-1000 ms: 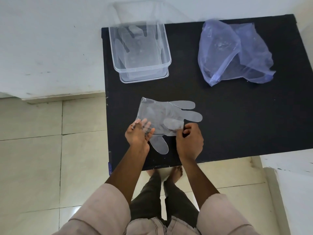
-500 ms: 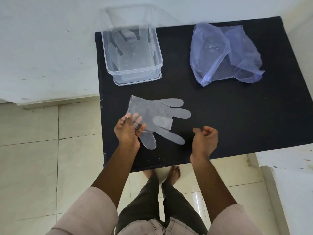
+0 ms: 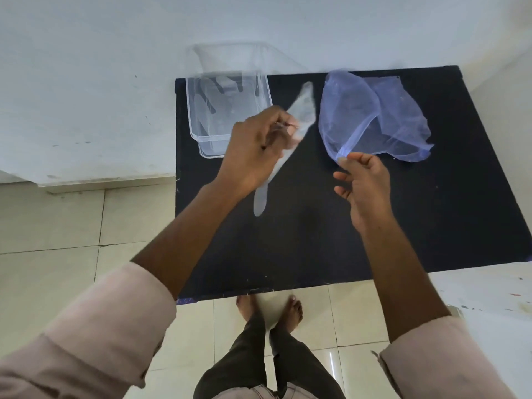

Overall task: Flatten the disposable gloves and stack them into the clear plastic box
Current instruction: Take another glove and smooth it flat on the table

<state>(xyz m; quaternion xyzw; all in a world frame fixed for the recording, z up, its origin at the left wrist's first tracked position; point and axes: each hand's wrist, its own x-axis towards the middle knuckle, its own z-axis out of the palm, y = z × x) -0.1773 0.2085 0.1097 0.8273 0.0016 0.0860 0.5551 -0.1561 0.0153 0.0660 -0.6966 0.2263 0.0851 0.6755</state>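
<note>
My left hand [image 3: 256, 148] is raised above the black table [image 3: 331, 240] and grips a clear disposable glove [image 3: 302, 110], which hangs blurred from my fingers with one finger dangling below. The hand is just right of the clear plastic box [image 3: 195, 116] at the table's far left corner; at least one flattened glove lies inside it. My right hand [image 3: 362, 182] hovers at the near edge of a blue plastic bag [image 3: 374, 116], fingers loosely curled and touching or almost touching its rim; a grip is not evident.
A white wall runs behind the table, which is bare in front. Tiled floor lies to the left and below, with my bare feet [image 3: 270, 309] at the table's near edge. A white ledge [image 3: 489, 298] stands at the right.
My left hand has lifted the glove off the table and carried it up toward the box. My right hand has moved from the table's front to the blue bag.
</note>
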